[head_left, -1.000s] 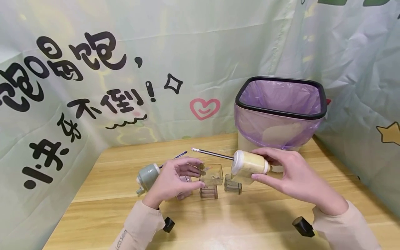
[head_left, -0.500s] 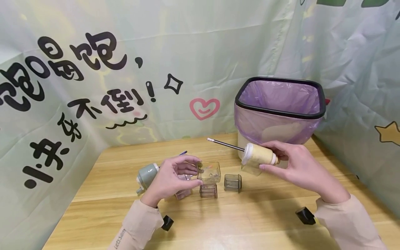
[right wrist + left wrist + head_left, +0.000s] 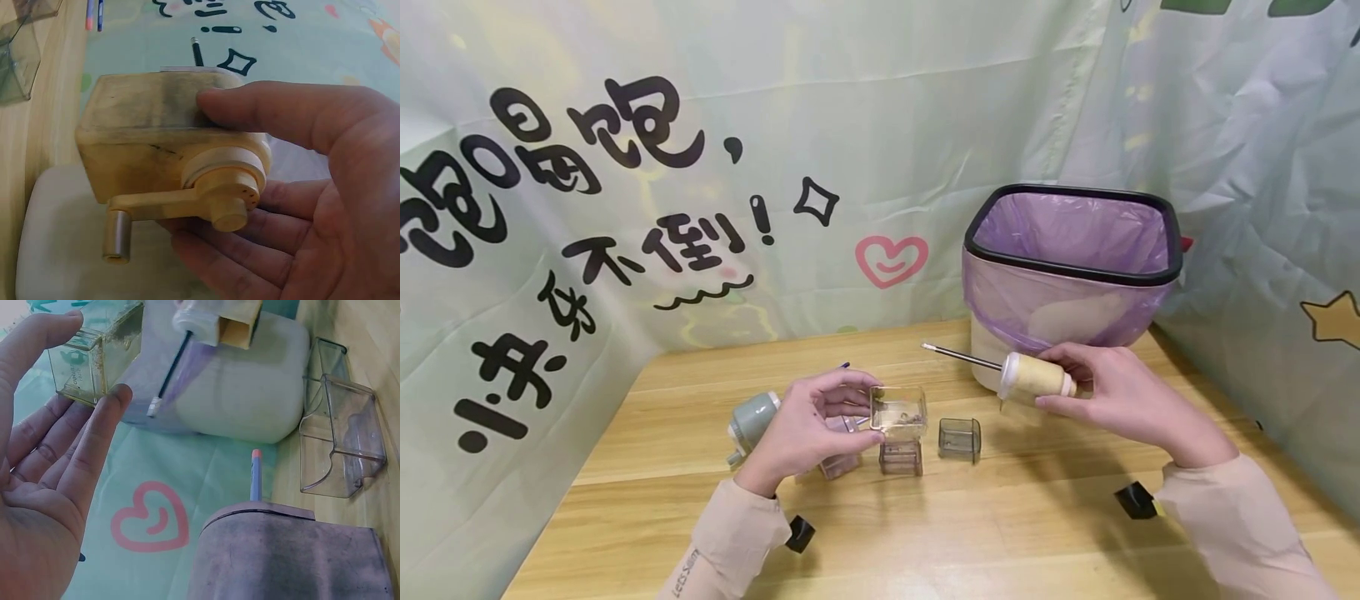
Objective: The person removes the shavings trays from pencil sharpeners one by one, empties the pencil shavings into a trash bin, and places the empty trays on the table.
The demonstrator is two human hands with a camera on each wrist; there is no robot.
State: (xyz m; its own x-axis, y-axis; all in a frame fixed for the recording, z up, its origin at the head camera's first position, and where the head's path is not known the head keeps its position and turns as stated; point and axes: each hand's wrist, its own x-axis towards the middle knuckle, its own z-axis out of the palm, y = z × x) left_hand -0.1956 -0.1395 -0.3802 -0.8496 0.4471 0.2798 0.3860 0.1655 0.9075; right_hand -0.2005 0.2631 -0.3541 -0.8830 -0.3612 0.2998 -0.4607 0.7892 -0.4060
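Observation:
In the head view my left hand [image 3: 801,425] pinches a clear yellowish drawer [image 3: 898,412] between thumb and fingers above the table. Dark bits, perhaps shavings, cling inside the drawer [image 3: 122,334] in the left wrist view. My right hand [image 3: 1116,400] grips a yellow crank pencil sharpener [image 3: 1037,379], held sideways. A dark pencil [image 3: 962,357] sticks out of its front, pointing left. In the right wrist view my thumb presses on the sharpener body [image 3: 156,106], with the fingers beneath and the crank handle [image 3: 117,234] facing the camera.
On the table [image 3: 880,533], a smoky drawer [image 3: 959,439] and a pinkish drawer [image 3: 900,458] lie before my hands. A grey-green sharpener [image 3: 752,423] lies at left. The left wrist view shows a pinkish-grey sharpener [image 3: 287,550] holding a pencil [image 3: 256,475]. A purple-lined bin [image 3: 1071,275] stands behind.
My right hand has moved to the right with the yellow sharpener and its pencil, away from the yellowish drawer. My left hand has shifted slightly left with the drawer.

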